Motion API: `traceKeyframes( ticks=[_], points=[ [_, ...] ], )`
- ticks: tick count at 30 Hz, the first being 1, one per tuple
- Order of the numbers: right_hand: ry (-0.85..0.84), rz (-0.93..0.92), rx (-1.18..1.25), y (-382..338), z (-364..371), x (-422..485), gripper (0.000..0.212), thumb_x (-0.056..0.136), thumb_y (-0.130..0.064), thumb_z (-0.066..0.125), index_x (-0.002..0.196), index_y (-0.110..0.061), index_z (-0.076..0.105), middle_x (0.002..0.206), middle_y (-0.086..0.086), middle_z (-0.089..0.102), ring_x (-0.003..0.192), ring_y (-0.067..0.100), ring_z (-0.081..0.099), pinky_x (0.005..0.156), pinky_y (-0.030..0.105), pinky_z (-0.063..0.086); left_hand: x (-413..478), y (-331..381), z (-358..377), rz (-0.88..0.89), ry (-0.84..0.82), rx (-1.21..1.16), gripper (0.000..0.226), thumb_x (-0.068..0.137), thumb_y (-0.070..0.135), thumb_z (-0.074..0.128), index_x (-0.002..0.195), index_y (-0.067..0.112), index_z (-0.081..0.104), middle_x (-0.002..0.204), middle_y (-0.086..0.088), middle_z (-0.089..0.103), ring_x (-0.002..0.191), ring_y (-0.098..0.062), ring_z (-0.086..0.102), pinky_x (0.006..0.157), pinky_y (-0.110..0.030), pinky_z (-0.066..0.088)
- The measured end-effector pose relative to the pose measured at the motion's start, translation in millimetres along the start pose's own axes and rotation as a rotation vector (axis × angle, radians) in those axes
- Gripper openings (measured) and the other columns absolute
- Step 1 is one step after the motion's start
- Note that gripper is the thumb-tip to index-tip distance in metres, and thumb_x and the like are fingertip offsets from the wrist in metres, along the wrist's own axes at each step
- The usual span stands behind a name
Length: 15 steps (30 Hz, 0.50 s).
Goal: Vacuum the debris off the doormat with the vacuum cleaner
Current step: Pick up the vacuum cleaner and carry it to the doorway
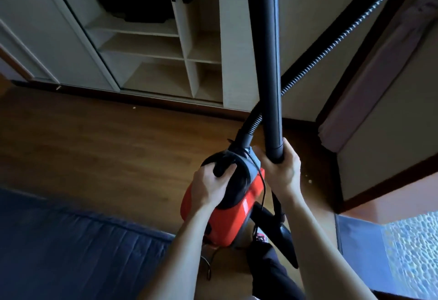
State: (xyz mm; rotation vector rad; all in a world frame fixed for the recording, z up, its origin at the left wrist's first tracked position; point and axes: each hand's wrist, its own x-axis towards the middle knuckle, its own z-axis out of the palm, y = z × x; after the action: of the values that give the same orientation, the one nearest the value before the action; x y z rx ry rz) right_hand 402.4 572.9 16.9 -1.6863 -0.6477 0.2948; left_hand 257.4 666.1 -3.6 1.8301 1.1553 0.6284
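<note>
Right now the left hand (211, 184) is gripping the red vacuum cleaner (233, 216) by its handle above the floor (94, 138), while the right hand (282, 171) is clasping the upright black tube (266, 62). Swinging it carelessly is risking a knock against the wardrobe (234, 62).

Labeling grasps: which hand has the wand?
Right hand: grips the smooth black wand at its lower end; left hand holds the red vacuum by its handle.

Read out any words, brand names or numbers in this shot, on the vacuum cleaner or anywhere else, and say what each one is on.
No text can be read.
On the vacuum cleaner: a pale patch on its red side may be a label, too blurred to read.
On the black tube: no markings show.
On the small pink thing by the floor: too small to tell.
</note>
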Motion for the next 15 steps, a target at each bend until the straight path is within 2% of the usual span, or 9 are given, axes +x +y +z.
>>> traceKeyframes(
  ticks=[4,8,12,15],
  points=[
    [-0.126,0.010,0.052,5.5,26.0,90.6,0.045,0.082,-0.028,0.085,0.074,-0.015,0.042,0.063,-0.006,0.040,0.063,0.013,0.034,0.058,0.037,0.037,73.8,10.8,15.4,-0.046,0.109,0.040,0.030,0.085,0.047,0.072,0.082,0.017,0.073,0.072,0.012,0.068,0.069,-0.006,0.064,0.056,-0.006,0.041],
    [-0.279,-0.042,0.034,2.8,51.0,174.5,0.043,0.084,-0.028,0.085,0.071,-0.027,0.045,0.060,-0.013,0.043,0.061,0.010,0.036,0.057,0.033,0.038,134.8,26.1,22.7,-0.145,0.222,0.011,0.027,0.085,0.045,0.072,0.085,0.018,0.075,0.070,0.018,0.065,0.070,0.001,0.062,0.059,-0.004,0.041],
    [-0.370,-0.115,0.040,-5.5,83.4,235.9,0.038,0.086,-0.027,0.084,0.073,-0.025,0.047,0.061,-0.006,0.047,0.060,0.008,0.038,0.057,0.035,0.040,182.6,33.8,18.4,-0.205,0.335,-0.039,0.020,0.085,0.040,0.073,0.089,0.021,0.076,0.074,0.024,0.064,0.074,0.010,0.061,0.065,0.000,0.042],
    [-0.453,-0.177,0.051,-14.3,109.8,263.4,0.043,0.087,-0.021,0.083,0.069,-0.029,0.044,0.057,-0.010,0.048,0.055,0.003,0.042,0.052,0.017,0.035,207.4,35.6,7.9,-0.247,0.403,-0.075,0.012,0.085,0.040,0.074,0.084,0.028,0.074,0.074,0.023,0.067,0.079,0.005,0.064,0.068,-0.003,0.044]
  ],
)
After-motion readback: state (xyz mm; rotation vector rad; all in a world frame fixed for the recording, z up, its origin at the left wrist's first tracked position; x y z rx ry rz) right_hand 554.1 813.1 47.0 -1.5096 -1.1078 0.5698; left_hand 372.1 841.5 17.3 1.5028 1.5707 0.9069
